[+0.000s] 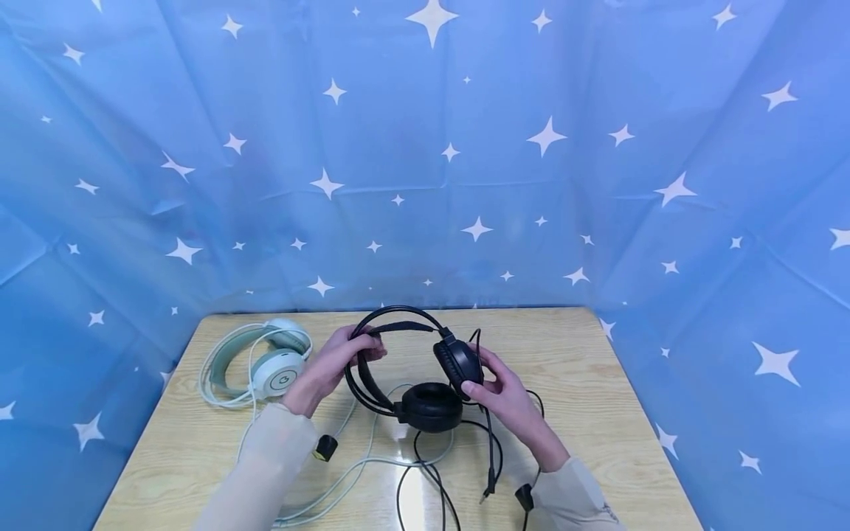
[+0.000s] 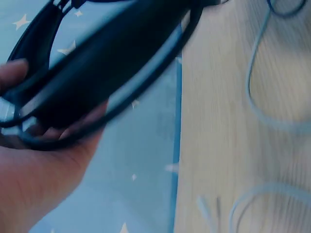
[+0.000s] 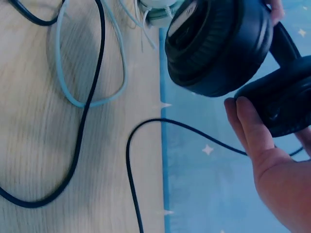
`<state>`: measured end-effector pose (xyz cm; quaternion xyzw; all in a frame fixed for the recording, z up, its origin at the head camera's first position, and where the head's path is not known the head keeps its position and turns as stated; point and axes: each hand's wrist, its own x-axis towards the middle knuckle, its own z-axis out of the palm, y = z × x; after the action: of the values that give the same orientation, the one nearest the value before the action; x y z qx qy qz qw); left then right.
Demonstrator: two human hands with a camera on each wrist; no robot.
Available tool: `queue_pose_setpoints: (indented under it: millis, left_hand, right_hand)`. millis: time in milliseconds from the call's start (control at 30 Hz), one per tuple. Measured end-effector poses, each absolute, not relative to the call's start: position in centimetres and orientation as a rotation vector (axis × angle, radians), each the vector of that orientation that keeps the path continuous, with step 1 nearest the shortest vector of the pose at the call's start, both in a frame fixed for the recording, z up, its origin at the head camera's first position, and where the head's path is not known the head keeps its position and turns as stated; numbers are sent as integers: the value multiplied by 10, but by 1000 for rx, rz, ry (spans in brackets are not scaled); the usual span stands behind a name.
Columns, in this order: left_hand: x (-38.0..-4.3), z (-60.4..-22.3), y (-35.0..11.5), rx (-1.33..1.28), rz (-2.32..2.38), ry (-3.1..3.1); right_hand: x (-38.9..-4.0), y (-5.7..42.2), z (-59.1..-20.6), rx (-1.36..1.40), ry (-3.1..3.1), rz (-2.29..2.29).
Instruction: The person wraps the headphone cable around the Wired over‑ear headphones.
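A black over-ear headset (image 1: 432,408) is held up above the wooden table. My left hand (image 1: 339,360) grips its headband; in the left wrist view the fingers of my left hand (image 2: 48,174) curl round the blurred headband (image 2: 116,63). At the other side, my right hand (image 1: 506,397) holds one ear cup (image 1: 458,365) between thumb and fingers. The right wrist view has my right hand (image 3: 277,170) on that ear cup (image 3: 284,99), with the other cup (image 3: 218,48) beside it. Black cable (image 1: 441,483) trails from the headset onto the table.
Pale green headphones (image 1: 279,372) lie at the table's left with their light cable (image 1: 365,463) running across the front. A small black piece (image 1: 325,448) is by the left sleeve, another (image 1: 524,497) by the right. A blue star-patterned curtain (image 1: 412,221) surrounds the table (image 1: 564,339).
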<state>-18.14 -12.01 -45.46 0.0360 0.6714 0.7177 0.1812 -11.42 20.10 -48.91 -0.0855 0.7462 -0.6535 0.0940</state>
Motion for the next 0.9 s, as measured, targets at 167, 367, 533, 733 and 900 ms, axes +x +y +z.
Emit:
queue_pose_setpoints:
  millis: [167, 367, 533, 733, 900]
  left_hand:
    - [-176, -454, -111, 27, 2201, 1814]
    - [-171, -453, -109, -7, 2044, 1982]
    - [-168, -452, -106, -62, 2040, 2070]
    - [-165, -449, -103, 3, 2348, 1887]
    - [-164, -447, -108, 85, 2370, 1844]
  right_hand:
    - [-114, 197, -492, -237, 2172, -1955]
    - [-113, 198, -494, -229, 2179, -1979]
    - [-112, 198, -493, -225, 2191, -1975]
    - [-111, 196, -494, -288, 2151, -1978]
    - [-110, 198, -493, -352, 2159, -1865]
